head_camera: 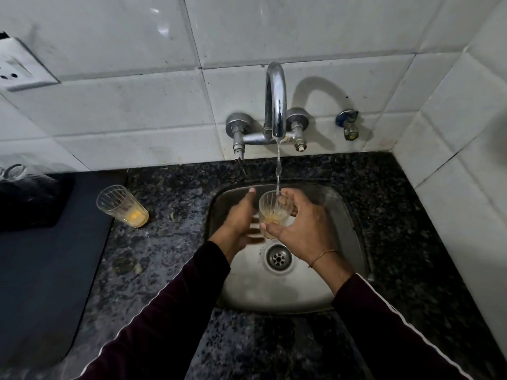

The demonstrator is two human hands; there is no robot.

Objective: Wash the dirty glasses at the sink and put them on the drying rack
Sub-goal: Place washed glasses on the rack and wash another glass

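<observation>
Far left on the tiled wall (pixel 123 105): white switch plate with socket (pixel 19 68). Below it, something dark (pixel 30 198) on a dark mat (pixel 49 270) with clear shiny stuff on top, too blurred to identify. Just right of the mat, on the speckled dark counter (pixel 164 270): ribbed drinking glass (pixel 120 205), standing, mouth leaning toward the camera, orange-yellow residue in the bottom, untouched, well apart from both hands.

Centre: steel sink (pixel 351 242) set into the counter, drain (pixel 279 257) in the middle of the basin. Above it, chrome wall tap (pixel 275 105) with curved spout, thin stream of water (pixel 278 171) running down. Left hand (pixel 240 218) over the left part of the basin, fingers straight and together pointing toward the back rim, gripping nothing visible; palm side just beside the held glass, contact hard to confirm. Second glass (pixel 274 212) held over the basin directly under the stream, water falling into its open mouth, tilted slightly toward the camera, orange residue at the bottom. Right hand (pixel 304 226) wrapped around that glass from the right, thumb across the near side, fingers curled round the far side. Thin thread bracelet (pixel 323 256) on the right wrist. Dark maroon sleeves (pixel 170 319) on both arms, white stripe along each.

Right: small separate valve (pixel 348 124) on the wall beside the tap, then the tiled side wall at the corner.
</observation>
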